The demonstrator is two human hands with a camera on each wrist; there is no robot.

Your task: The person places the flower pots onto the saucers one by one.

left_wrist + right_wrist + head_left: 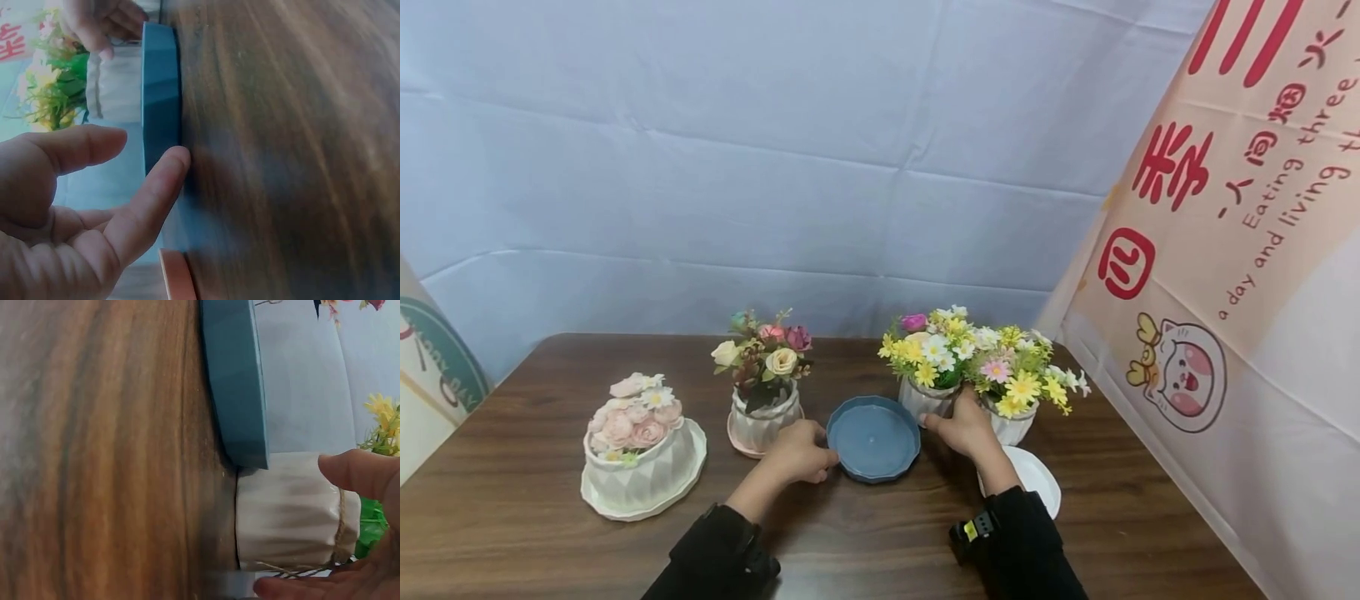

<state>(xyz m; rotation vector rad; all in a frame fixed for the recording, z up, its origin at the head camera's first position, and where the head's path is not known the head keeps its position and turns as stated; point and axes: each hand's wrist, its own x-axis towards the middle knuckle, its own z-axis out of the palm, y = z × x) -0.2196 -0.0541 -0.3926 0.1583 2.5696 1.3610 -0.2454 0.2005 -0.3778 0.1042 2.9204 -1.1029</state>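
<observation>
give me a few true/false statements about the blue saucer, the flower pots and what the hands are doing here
1. The blue saucer lies empty on the wooden table. True.
2. The left hand grips the pot of pink roses. False: that pot stands apart at the left, and the left hand's fingers touch the blue saucer's rim.
3. The right hand is at the white ribbed pot of yellow flowers. True.
4. The rose pot stands straight on the table. False: it sits on a white saucer.
5. Four flower pots are on the table. True.
</observation>
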